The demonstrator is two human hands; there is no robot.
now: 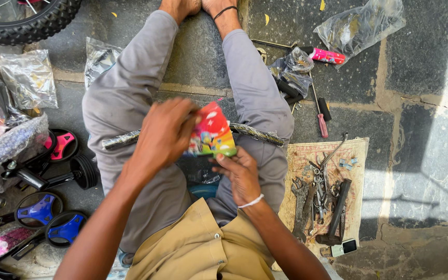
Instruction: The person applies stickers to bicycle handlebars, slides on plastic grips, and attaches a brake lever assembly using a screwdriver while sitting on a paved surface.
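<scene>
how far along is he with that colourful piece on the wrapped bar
Early, by the look of it. Done: tools laid out on a mat. In hand: the left hand and right hand hold a colourful panel at a wrapped bar across the lap. Left: small blue wheels and pink wheel lie loose, and several parts are bagged.

Multicolour card [212,134], grey trousers [130,88].
</scene>
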